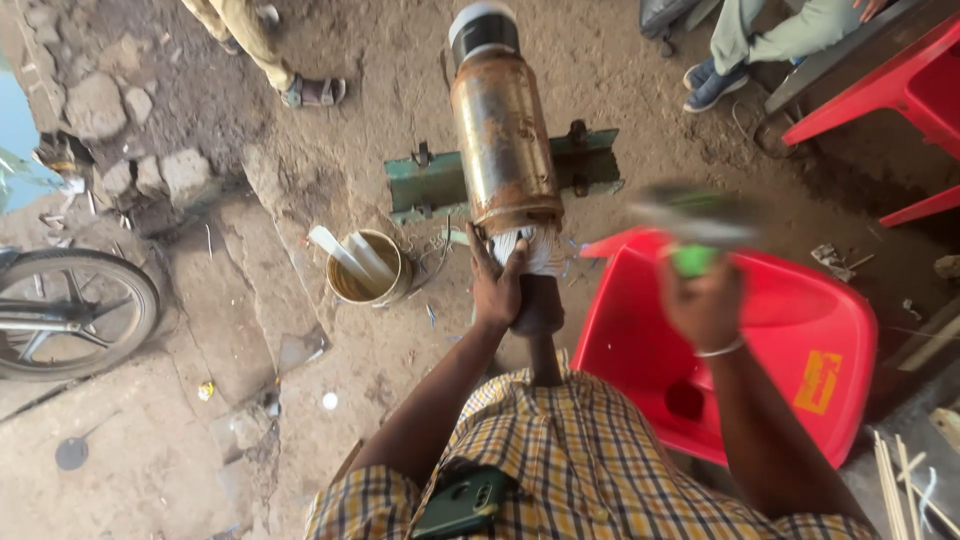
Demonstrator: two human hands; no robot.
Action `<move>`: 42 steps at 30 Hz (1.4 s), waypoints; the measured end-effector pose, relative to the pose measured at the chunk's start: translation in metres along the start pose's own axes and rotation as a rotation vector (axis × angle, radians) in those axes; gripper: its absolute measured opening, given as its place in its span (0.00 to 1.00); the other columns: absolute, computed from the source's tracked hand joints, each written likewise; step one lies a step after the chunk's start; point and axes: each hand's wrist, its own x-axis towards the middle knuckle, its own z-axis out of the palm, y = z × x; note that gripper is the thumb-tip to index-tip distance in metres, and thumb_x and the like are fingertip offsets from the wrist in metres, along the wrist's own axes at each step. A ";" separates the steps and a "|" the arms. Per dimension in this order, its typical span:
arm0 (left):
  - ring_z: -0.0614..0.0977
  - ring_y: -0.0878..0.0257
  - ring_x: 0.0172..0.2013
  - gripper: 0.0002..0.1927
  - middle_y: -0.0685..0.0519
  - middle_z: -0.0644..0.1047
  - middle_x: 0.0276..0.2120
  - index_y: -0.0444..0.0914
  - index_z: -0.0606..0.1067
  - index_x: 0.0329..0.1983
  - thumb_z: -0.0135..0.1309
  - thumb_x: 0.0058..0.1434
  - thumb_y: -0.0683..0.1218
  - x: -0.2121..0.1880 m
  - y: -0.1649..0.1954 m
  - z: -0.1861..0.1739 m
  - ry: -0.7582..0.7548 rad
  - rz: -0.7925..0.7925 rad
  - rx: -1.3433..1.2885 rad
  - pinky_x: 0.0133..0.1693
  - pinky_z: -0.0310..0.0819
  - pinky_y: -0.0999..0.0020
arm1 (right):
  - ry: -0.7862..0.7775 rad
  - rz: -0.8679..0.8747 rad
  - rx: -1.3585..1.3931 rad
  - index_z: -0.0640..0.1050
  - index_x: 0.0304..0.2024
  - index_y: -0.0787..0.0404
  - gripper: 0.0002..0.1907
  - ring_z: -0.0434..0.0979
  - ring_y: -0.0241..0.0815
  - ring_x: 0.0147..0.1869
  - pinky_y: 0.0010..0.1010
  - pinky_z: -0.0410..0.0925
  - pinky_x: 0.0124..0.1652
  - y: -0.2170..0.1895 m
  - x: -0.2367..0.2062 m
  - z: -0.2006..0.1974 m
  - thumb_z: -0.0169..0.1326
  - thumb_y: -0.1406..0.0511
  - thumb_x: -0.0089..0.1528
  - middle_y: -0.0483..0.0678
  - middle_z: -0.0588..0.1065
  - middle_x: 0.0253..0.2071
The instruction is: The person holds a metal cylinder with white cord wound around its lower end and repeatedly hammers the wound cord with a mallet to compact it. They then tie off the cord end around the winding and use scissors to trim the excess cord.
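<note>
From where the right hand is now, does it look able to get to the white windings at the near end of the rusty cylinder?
Probably yes. The right hand is raised over the red chair beside the white windings; nothing lies between. But it holds a blurred green tool, and the left hand already covers part of the windings.

Item one: a rusty cylindrical motor housing [503, 140], brown-orange with a black and white band at its far end. We find it lying lengthwise across a green metal bracket [590, 160] on the dirt ground, its near end packed with whitish wire windings [540, 250] that face us.

Item two: a green tool [694, 240], blurred beyond closer naming, raised above a red plastic chair.
</note>
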 end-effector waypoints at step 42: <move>0.61 0.37 0.71 0.44 0.32 0.55 0.72 0.40 0.42 0.80 0.44 0.70 0.63 -0.009 0.005 0.005 0.074 0.083 0.094 0.67 0.55 0.49 | 0.198 0.708 0.637 0.73 0.51 0.66 0.21 0.75 0.51 0.26 0.44 0.68 0.25 0.058 -0.026 0.027 0.58 0.59 0.62 0.53 0.74 0.25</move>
